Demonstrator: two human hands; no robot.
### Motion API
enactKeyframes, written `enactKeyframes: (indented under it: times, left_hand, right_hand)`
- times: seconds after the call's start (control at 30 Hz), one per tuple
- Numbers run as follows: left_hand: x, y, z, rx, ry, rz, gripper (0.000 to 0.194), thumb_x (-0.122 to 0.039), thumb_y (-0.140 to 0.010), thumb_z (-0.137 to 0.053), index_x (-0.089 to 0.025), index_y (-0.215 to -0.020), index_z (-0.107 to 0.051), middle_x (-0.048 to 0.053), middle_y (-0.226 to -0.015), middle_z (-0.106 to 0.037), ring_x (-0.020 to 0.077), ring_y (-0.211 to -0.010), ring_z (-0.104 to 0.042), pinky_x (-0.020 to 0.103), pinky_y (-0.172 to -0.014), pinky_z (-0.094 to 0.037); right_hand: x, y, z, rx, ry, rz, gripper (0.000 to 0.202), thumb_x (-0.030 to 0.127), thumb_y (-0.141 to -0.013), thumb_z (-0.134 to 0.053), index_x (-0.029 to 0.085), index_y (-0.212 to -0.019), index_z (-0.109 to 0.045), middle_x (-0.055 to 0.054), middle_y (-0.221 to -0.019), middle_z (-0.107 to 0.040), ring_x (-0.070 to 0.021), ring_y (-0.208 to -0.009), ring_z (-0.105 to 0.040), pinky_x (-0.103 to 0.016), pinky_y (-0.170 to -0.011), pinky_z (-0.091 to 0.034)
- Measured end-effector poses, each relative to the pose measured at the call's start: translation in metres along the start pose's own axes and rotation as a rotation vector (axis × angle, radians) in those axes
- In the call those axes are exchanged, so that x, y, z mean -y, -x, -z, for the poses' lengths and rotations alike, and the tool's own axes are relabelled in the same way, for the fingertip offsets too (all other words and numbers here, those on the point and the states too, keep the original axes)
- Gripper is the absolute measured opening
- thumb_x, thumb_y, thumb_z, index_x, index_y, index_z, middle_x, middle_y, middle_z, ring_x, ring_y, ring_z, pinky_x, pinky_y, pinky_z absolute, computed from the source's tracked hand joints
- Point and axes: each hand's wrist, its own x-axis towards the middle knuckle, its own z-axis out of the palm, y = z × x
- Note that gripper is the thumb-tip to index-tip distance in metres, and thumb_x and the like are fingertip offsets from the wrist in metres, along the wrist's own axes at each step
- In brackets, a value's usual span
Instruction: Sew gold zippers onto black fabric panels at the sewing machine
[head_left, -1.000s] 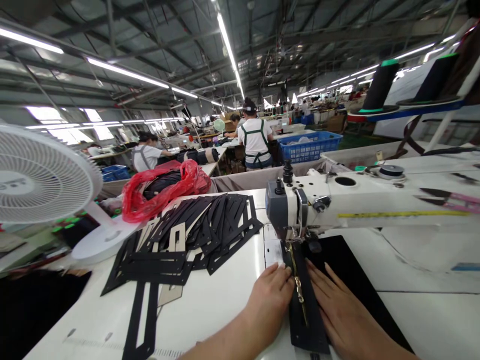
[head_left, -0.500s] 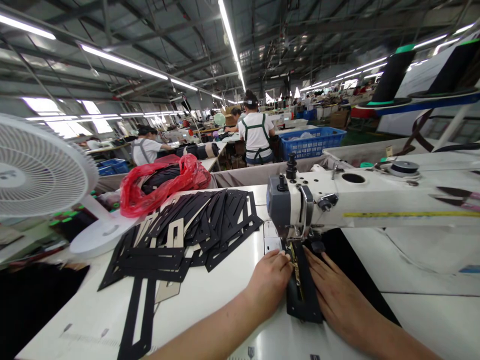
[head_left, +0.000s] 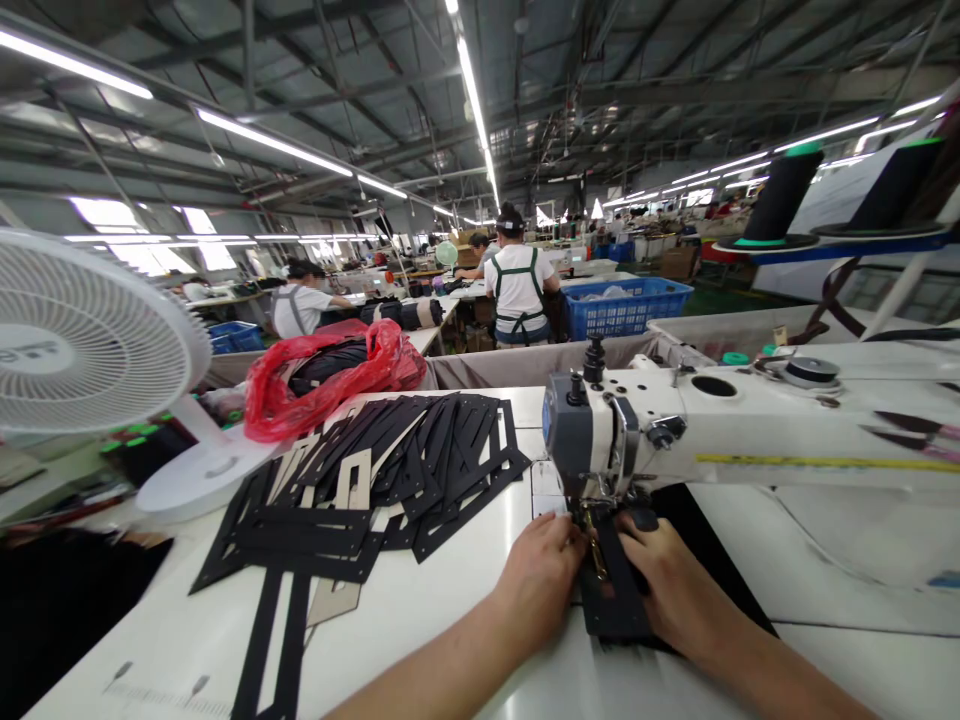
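Note:
A black panel with a gold-toothed zipper in its slot (head_left: 616,600) lies under the needle area of a white and grey sewing machine (head_left: 585,425). My left hand (head_left: 541,572) has its fingers curled together at the panel's left edge, close to the presser foot. At the right edge, my right hand (head_left: 671,580) is bent with thumb and fingers drawn in on the panel; some fingertips are hidden behind the machine's parts. A larger black sheet (head_left: 720,560) lies beneath and to the right. Left of the hands spreads a pile of black slotted frames (head_left: 315,535).
A white fan (head_left: 90,340) stands on the table's left side, with a red plastic bag (head_left: 330,375) behind the pile. Black thread cones (head_left: 784,200) rise at upper right. Several people work at tables beyond, near a blue basket (head_left: 626,310).
My right hand has gone from lying flat with stretched fingers to a bent, drawn-in grip near the presser foot. My left hand stays at the left edge. The camera view has shifted slightly.

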Motion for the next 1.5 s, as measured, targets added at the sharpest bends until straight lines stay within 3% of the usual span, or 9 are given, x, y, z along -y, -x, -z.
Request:
enactKeyframes:
  times: [0.13, 0.23, 0.37, 0.5, 0.87, 1.0, 1.1, 1.2, 1.5]
  left_hand:
    - [-0.002, 0.002, -0.002, 0.022, 0.015, 0.05, 0.028, -0.01, -0.072, -0.053, -0.014, -0.099, -0.059, 0.009, -0.096, -0.059, 0.0214, -0.091, -0.056, 0.037, -0.091, -0.045]
    - [-0.005, 0.003, -0.006, 0.009, -0.015, 0.086, 0.028, -0.012, -0.071, -0.055, -0.014, -0.099, -0.059, 0.008, -0.095, -0.059, 0.0213, -0.09, -0.056, 0.039, -0.095, -0.042]
    - [-0.009, 0.006, -0.008, -0.008, -0.061, 0.046, 0.021, -0.014, -0.077, -0.055, -0.016, -0.098, -0.058, 0.006, -0.092, -0.058, 0.0201, -0.086, -0.054, 0.038, -0.09, -0.042]
    - [-0.012, 0.007, -0.001, 0.029, -0.072, 0.008, 0.017, -0.021, -0.083, -0.055, -0.019, -0.1, -0.058, 0.006, -0.093, -0.056, 0.0215, -0.086, -0.051, 0.035, -0.075, -0.045]
    - [-0.012, 0.003, 0.009, 0.092, -0.121, -0.017, 0.019, -0.02, -0.091, -0.044, -0.018, -0.102, -0.06, 0.006, -0.09, -0.055, 0.0211, -0.084, -0.051, 0.036, -0.073, -0.045]
    - [-0.014, 0.014, 0.012, 0.06, -0.096, -0.027, 0.024, -0.016, -0.088, -0.047, -0.015, -0.109, -0.058, 0.009, -0.101, -0.058, 0.0218, -0.095, -0.055, 0.039, -0.084, -0.047]
    - [-0.017, 0.028, 0.012, -0.007, -0.044, -0.076, 0.025, -0.013, -0.087, -0.046, -0.012, -0.109, -0.057, 0.01, -0.111, -0.061, 0.0198, -0.103, -0.057, 0.037, -0.095, -0.045]
    - [-0.022, 0.038, 0.011, -0.059, -0.046, -0.143, 0.025, -0.012, -0.089, -0.04, -0.01, -0.106, -0.059, 0.01, -0.111, -0.063, 0.0185, -0.103, -0.06, 0.035, -0.095, -0.047]
    - [-0.027, 0.028, 0.013, -0.051, -0.139, -0.187, 0.025, -0.01, -0.089, -0.037, -0.009, -0.098, -0.06, 0.011, -0.101, -0.067, 0.0189, -0.096, -0.063, 0.035, -0.091, -0.05]
  right_hand:
    - [0.002, -0.014, 0.009, 0.175, -0.217, -0.012, 0.019, 0.008, -0.078, -0.042, 0.019, -0.073, -0.057, -0.006, -0.085, -0.063, -0.0173, -0.079, -0.062, -0.025, -0.065, -0.047]
    - [-0.004, -0.017, 0.004, 0.116, -0.226, -0.045, 0.023, 0.011, -0.083, -0.036, 0.02, -0.073, -0.055, -0.004, -0.079, -0.065, -0.0159, -0.072, -0.063, -0.023, -0.061, -0.047]
    - [-0.019, -0.017, -0.012, 0.007, -0.143, -0.113, 0.021, 0.015, -0.081, -0.038, 0.019, -0.08, -0.058, -0.007, -0.084, -0.066, -0.0197, -0.078, -0.063, -0.03, -0.07, -0.049]
    - [-0.026, -0.015, -0.021, 0.024, -0.095, -0.179, 0.017, 0.018, -0.077, -0.044, 0.018, -0.074, -0.06, -0.007, -0.078, -0.066, -0.0196, -0.074, -0.062, -0.028, -0.066, -0.048]
    - [-0.029, -0.037, -0.039, 0.056, 0.105, -0.533, 0.029, 0.02, -0.083, -0.041, 0.014, -0.068, -0.064, -0.012, -0.068, -0.066, -0.0227, -0.067, -0.064, -0.028, -0.057, -0.042]
    - [-0.013, -0.016, -0.022, 0.026, 0.107, -0.447, 0.024, 0.024, -0.084, -0.044, 0.014, -0.082, -0.066, -0.012, -0.084, -0.067, -0.0239, -0.082, -0.064, -0.032, -0.069, -0.048]
    - [0.004, 0.019, -0.01, -0.06, 0.045, -0.135, 0.027, 0.019, -0.085, -0.044, 0.016, -0.102, -0.064, -0.01, -0.11, -0.063, -0.0206, -0.105, -0.057, -0.034, -0.09, -0.046]
    - [0.014, 0.048, -0.006, -0.12, 0.058, 0.151, 0.034, 0.012, -0.086, -0.039, 0.014, -0.112, -0.06, -0.012, -0.116, -0.061, -0.0208, -0.113, -0.053, -0.04, -0.094, -0.046]
    - [0.018, 0.049, -0.009, -0.145, 0.08, 0.158, 0.039, 0.006, -0.085, -0.038, 0.013, -0.117, -0.059, -0.013, -0.116, -0.061, -0.0218, -0.11, -0.056, -0.042, -0.091, -0.05]
